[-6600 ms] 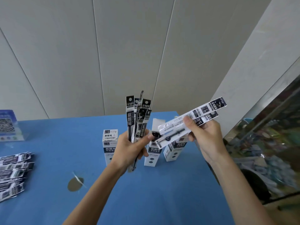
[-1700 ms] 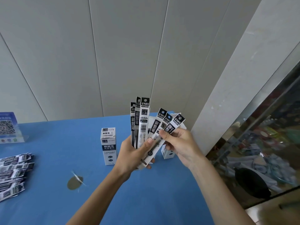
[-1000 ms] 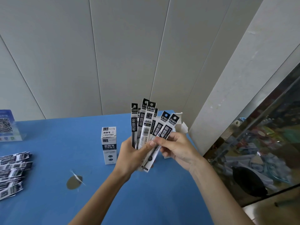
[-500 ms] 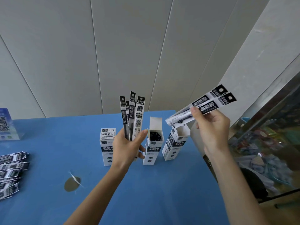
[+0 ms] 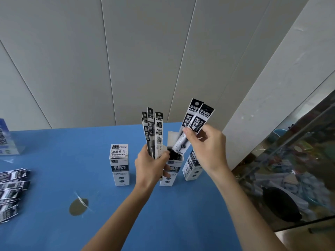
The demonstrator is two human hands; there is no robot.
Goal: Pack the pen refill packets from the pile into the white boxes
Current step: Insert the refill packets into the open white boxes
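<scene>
**Refill packets poised over an open box**

Pale wall panels rise behind a blue table that fills the lower half of the frame, with a glass-fronted cabinet along the right edge. At centre frame, a person's left hand grips a fan of pen refill packets held upright, fingers and thumb curled round their lower ends. Just to the right, the right hand pinches two more packets between thumb and fingers; these slant down to the left, their lower tips at the mouth of an open white box whose flap stands up behind them. Dark packet ends show inside that box. The left hand partly covers the box's left side.

A closed white box stands upright left of centre, apart from the hands. A third white box stands just right of the open one, its top hidden by the right hand. The pile of remaining packets lies at the left edge of the frame, well apart from the boxes. A blue printed card stands at the upper left of the table, and a brownish oval mark with a clear scrap across it sits on the cloth at lower left.
</scene>
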